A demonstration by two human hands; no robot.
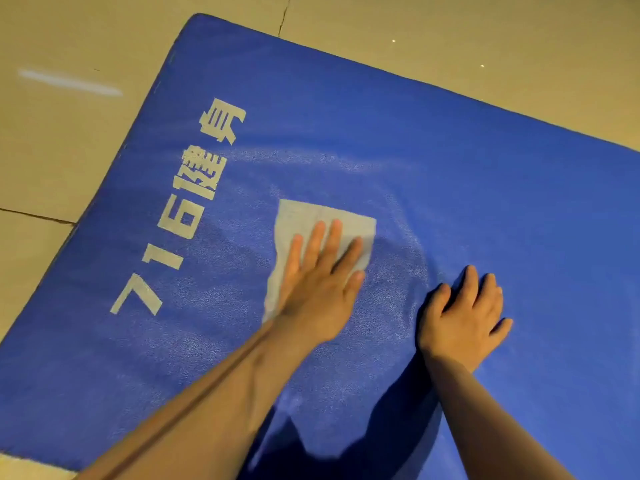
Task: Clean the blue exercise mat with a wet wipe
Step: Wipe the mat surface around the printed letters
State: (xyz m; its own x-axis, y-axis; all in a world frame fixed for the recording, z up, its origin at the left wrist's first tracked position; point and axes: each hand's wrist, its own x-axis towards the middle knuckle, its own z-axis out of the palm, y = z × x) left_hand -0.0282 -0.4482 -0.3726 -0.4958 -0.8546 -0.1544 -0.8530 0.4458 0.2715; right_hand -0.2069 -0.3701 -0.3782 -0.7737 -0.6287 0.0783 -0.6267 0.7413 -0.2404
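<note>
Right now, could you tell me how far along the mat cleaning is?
Partly done. A lighter sheen around the wet wipe suggests the middle of the blue exercise mat is already wiped. In hand: the left hand presses the wipe flat, the right hand braces on the mat. Left: the darker far stretch and the white lettering side.

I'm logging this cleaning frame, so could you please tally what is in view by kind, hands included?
Blue exercise mat: 1
Wet wipe: 1
Hands: 2, the left hand pressing flat on the wipe, the right hand resting on the mat
Tiled floor: 1
Total: 5
</note>
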